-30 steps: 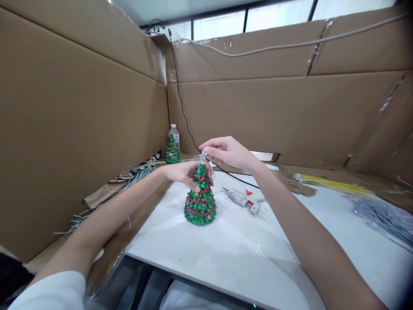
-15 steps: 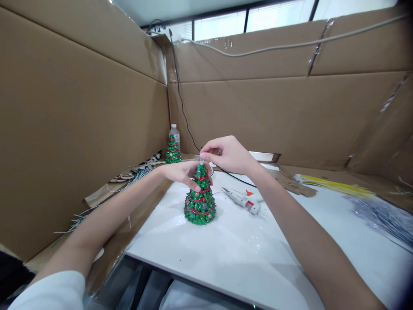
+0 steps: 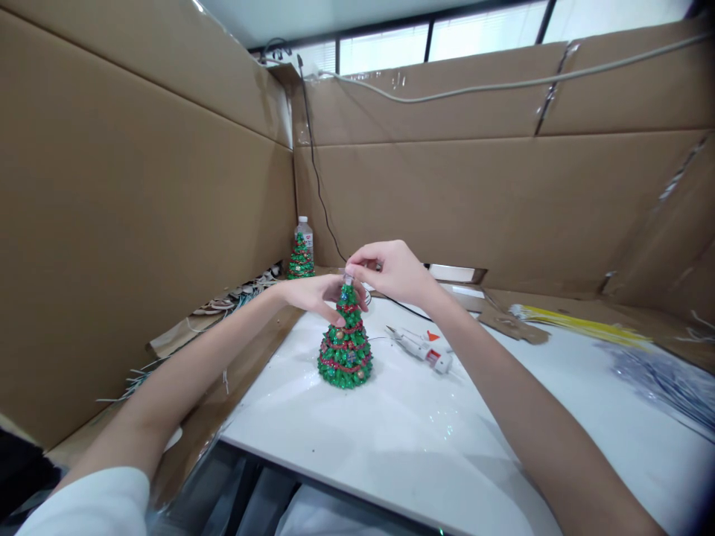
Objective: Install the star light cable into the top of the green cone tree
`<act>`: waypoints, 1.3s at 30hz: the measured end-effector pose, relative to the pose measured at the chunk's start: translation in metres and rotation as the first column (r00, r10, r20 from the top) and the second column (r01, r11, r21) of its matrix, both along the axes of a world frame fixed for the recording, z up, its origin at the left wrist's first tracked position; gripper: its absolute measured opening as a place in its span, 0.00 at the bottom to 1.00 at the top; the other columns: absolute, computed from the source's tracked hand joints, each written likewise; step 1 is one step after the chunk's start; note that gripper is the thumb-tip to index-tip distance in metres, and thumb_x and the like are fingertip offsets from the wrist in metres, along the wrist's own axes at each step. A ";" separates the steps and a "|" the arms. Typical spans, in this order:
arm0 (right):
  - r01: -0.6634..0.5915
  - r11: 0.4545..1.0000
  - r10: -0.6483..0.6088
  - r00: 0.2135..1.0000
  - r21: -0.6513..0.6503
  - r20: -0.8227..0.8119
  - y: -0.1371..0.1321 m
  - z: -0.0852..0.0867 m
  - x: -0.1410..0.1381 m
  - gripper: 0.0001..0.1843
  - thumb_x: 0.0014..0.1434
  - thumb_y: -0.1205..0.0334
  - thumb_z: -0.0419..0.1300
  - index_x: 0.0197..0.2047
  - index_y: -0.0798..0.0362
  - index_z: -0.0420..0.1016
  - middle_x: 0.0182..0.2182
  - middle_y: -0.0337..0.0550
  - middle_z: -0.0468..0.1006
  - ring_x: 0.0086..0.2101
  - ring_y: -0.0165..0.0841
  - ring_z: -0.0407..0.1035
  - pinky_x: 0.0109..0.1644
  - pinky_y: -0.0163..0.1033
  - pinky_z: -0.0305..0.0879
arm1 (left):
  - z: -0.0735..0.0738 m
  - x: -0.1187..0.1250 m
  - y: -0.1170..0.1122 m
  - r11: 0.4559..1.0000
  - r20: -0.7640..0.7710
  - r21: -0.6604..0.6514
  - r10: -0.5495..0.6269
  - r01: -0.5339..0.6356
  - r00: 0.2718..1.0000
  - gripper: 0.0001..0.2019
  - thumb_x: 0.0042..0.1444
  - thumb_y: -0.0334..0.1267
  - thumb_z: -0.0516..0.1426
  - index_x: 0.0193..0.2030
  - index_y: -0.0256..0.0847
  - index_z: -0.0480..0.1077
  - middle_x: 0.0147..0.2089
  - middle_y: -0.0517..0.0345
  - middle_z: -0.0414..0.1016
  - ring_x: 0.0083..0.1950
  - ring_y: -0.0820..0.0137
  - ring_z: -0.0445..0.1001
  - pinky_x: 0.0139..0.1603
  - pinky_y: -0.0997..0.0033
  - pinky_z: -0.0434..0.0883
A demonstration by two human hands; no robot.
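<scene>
A small green Christmas tree ornament with red garlands and little baubles stands upright on the white table. My left hand wraps around its upper part from the left, thumb in front and fingers behind. At the very top, my right hand pinches a small clear piece between thumb and fingertips; its exact kind is too small to make out. To the right of the tree lies a white glue gun, its nozzle pointing to the upper left.
Behind on the left, a second Christmas tree stands before a plastic bottle. Yellow strands and bagged wires lie on the right. More wires run along the left. Cardboard walls enclose the table.
Both hands keep nearly the same place at the tree's top. The view has shifted very slightly; nothing was taken up or let go.
</scene>
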State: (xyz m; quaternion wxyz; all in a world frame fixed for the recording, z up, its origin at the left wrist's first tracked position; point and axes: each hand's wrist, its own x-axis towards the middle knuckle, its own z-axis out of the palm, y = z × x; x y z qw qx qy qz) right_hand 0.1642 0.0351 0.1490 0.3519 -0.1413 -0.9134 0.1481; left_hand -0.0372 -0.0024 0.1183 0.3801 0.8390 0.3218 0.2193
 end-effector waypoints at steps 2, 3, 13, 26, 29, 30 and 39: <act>-0.013 1.000 0.013 1.000 -0.011 0.004 0.001 -0.001 0.000 0.13 0.58 0.57 0.55 0.34 0.55 0.78 0.27 0.40 0.78 0.26 0.27 0.67 0.31 0.34 0.60 | 0.006 -0.003 -0.002 0.997 0.044 0.041 0.067 -0.069 0.997 0.25 0.46 0.33 0.66 0.52 0.37 0.67 0.52 0.44 0.73 0.53 0.61 0.74 0.55 0.56 0.70; -0.011 1.000 0.011 1.000 -0.011 0.001 0.001 -0.001 0.000 0.13 0.58 0.56 0.55 0.35 0.55 0.79 0.27 0.41 0.78 0.26 0.27 0.67 0.31 0.34 0.60 | 0.011 -0.005 -0.004 0.992 0.080 0.059 0.105 -0.109 0.991 0.24 0.47 0.34 0.65 0.52 0.37 0.67 0.51 0.44 0.74 0.51 0.62 0.75 0.53 0.58 0.71; -0.088 0.989 0.073 0.990 -0.121 -0.123 0.007 -0.005 -0.004 0.13 0.55 0.55 0.61 0.38 0.56 0.77 0.30 0.42 0.78 0.31 0.28 0.69 0.34 0.34 0.64 | 0.037 -0.011 -0.027 0.882 0.314 0.262 0.305 -0.391 0.899 0.10 0.47 0.35 0.65 0.37 0.34 0.74 0.35 0.54 0.78 0.37 0.70 0.77 0.40 0.72 0.74; -0.139 0.971 0.115 0.985 -0.194 -0.132 0.011 -0.008 -0.004 0.15 0.53 0.51 0.64 0.36 0.55 0.77 0.31 0.43 0.79 0.32 0.31 0.72 0.35 0.36 0.66 | 0.034 0.016 -0.035 0.765 0.339 0.435 0.351 -0.476 0.873 0.10 0.51 0.40 0.63 0.32 0.34 0.74 0.34 0.52 0.76 0.34 0.71 0.75 0.36 0.73 0.72; -0.138 0.972 0.114 0.984 -0.190 -0.134 0.013 -0.009 -0.005 0.14 0.54 0.52 0.63 0.37 0.55 0.77 0.32 0.43 0.79 0.32 0.30 0.72 0.35 0.36 0.66 | 0.036 0.013 -0.034 0.762 0.348 0.449 0.332 -0.467 0.877 0.09 0.52 0.39 0.62 0.32 0.34 0.74 0.37 0.51 0.75 0.36 0.72 0.73 0.37 0.74 0.71; -0.132 0.973 0.108 0.985 -0.187 -0.133 0.013 -0.009 -0.005 0.14 0.54 0.52 0.63 0.37 0.55 0.77 0.31 0.43 0.79 0.32 0.30 0.72 0.35 0.36 0.66 | 0.036 0.010 -0.033 0.755 0.344 0.450 0.346 -0.476 0.873 0.09 0.52 0.39 0.62 0.32 0.34 0.74 0.37 0.51 0.75 0.36 0.72 0.73 0.37 0.73 0.71; -0.128 0.968 0.104 0.987 -0.218 -0.121 0.010 -0.006 -0.003 0.10 0.55 0.57 0.61 0.35 0.56 0.76 0.29 0.42 0.77 0.29 0.28 0.69 0.32 0.35 0.65 | 0.037 -0.024 -0.017 0.219 0.288 0.732 0.760 -0.646 0.583 0.12 0.56 0.41 0.55 0.26 0.38 0.73 0.26 0.57 0.76 0.27 0.71 0.70 0.34 0.70 0.67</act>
